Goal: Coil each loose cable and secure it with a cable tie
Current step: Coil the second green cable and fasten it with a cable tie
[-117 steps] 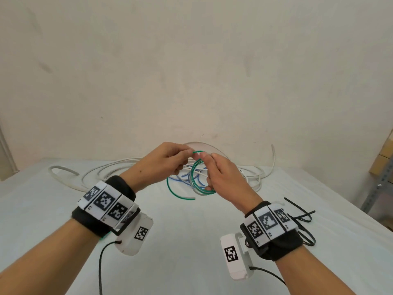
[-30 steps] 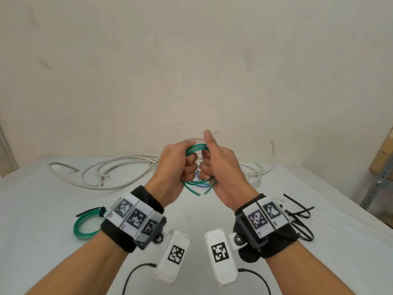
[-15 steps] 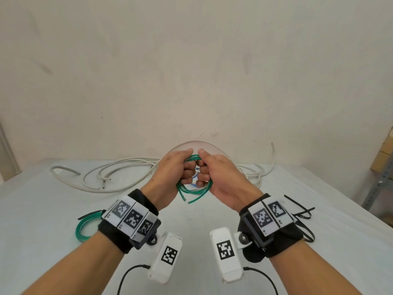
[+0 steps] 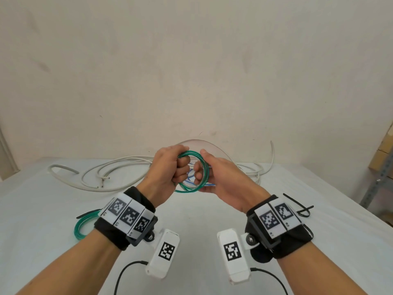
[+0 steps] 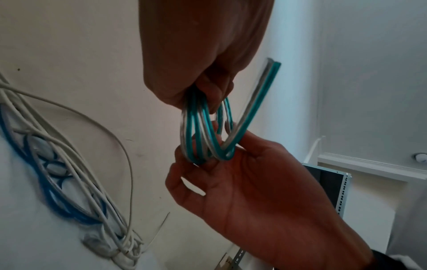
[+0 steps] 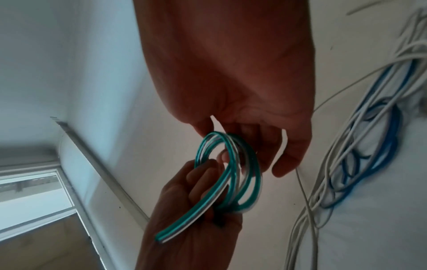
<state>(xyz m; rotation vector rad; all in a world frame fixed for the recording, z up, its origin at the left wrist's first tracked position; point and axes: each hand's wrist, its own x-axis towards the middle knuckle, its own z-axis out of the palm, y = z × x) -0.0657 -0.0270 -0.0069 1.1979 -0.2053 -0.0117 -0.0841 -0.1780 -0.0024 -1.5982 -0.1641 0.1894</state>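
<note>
I hold a small coil of green cable [image 4: 204, 167] above the table, between both hands. My left hand [image 4: 178, 167] grips the coil's left side in a fist. My right hand [image 4: 200, 174] has its curled fingers hooked through the ring and holds the right side. In the left wrist view the coil [image 5: 201, 127] hangs from the left hand, and the right hand's fingers [image 5: 208, 164] pinch its lower bend. A short loose end [image 5: 265, 87] sticks out. The right wrist view shows that end [image 6: 184, 222] lying across the left palm. Black cable ties [image 4: 302, 209] lie at the right.
A green coil [image 4: 83, 225] bound with a black tie lies on the white table [image 4: 202, 220] at the left. Loose white cables [image 4: 119, 173] and a blue cable [image 4: 191, 177] sprawl along the wall behind my hands. A metal shelf [image 4: 378, 184] stands at the right.
The hanging green tail from earlier is now wound into the coil. Over the last second my fists have drawn slightly apart and the ring has opened wider between them.
</note>
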